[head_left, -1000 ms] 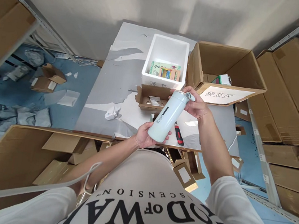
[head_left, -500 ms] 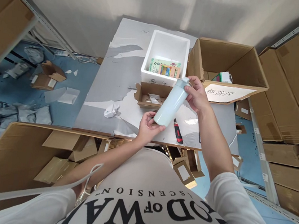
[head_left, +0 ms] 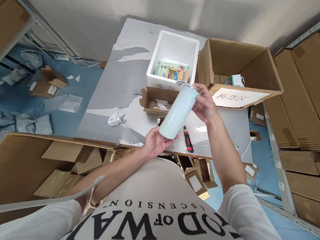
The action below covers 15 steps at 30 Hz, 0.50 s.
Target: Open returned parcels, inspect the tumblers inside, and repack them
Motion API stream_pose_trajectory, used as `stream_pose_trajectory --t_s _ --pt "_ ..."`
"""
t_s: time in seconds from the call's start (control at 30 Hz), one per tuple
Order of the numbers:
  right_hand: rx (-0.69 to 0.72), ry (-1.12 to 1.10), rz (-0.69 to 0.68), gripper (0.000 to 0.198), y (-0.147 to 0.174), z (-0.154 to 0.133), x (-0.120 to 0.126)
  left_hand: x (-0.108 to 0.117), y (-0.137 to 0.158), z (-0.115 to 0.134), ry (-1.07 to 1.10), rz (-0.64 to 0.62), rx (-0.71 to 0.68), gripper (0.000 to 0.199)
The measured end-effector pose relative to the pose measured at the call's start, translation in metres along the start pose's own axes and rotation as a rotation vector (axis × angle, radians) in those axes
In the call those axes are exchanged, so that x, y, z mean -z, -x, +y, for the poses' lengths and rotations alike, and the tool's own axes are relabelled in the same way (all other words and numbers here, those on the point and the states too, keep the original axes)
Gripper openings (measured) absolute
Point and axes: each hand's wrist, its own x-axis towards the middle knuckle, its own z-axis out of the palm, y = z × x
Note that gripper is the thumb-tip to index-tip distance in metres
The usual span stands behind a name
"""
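A pale blue insulated bottle (head_left: 179,112) is held tilted above the table, its top leaning away to the right. My right hand (head_left: 205,104) grips it near the top, fingers closed round the upper end. Under the base lies my left hand (head_left: 157,142), fingers curled up against the bottom and supporting it. The lid at the top (head_left: 181,83) looks swung out to the left side. Behind the bottle stands a small open cardboard box (head_left: 157,110) with white paper inside. A red and black utility knife (head_left: 188,140) rests on the table just right of the bottle's base.
A white foam box (head_left: 153,53) holding printed packets stands at the back. Beside it is a large open carton (head_left: 242,66) with a handwritten label. Crumpled paper (head_left: 116,118) lies on the left of the table (head_left: 105,90). Cartons stack on the right-hand shelf (head_left: 315,92).
The bottle has turned in my hands, so its lid part now points left and the silvery rim shows. My left hand has shifted slightly down under the base.
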Motion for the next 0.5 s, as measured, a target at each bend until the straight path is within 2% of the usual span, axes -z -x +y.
stream_pose_trajectory --t_s 0.07,0.13,0.3,0.5 --pt "0.011 -0.013 0.042 0.060 -0.002 0.002 -0.001 0.000 -0.002 -0.002 -0.023 -0.008 0.000 0.061" --pt "0.023 -0.023 0.076 0.058 -0.004 0.004 -0.001 0.002 -0.004 -0.005 -0.090 -0.001 -0.078 0.067" --pt "0.027 -0.009 0.104 0.053 -0.010 0.005 0.001 0.002 -0.005 -0.012 -0.374 0.118 -0.483 0.087" --pt "0.023 -0.005 0.121 0.055 -0.013 0.006 -0.008 -0.006 -0.005 -0.011 -0.443 0.235 -0.589 0.074"
